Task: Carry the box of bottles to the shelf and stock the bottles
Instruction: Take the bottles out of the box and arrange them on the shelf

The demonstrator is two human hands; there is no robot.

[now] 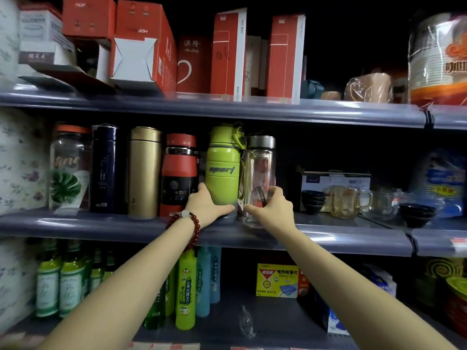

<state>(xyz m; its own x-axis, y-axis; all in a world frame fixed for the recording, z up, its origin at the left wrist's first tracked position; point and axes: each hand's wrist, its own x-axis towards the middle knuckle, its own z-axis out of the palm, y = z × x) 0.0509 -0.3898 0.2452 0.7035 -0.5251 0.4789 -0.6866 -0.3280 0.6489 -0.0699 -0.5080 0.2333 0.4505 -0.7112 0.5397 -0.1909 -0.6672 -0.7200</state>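
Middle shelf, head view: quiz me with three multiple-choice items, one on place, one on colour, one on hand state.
1. The green bottle stands:
A. left of the gold one
B. between the red bottle and the clear bottle
C. on the top shelf

2. The clear bottle's cap is:
A. silver
B. orange
C. blue

3. The right hand:
A. hangs idle
B. lies flat on the shelf
C. holds the clear bottle

B: red at its left, clear at its right.
A: a grey metal cap shows.
C: fingers curl round its base, while the left hand holds the green one.

Green sport bottle (222, 170) and clear glass bottle (257, 178) stand upright, side by side, on middle shelf (328, 238)
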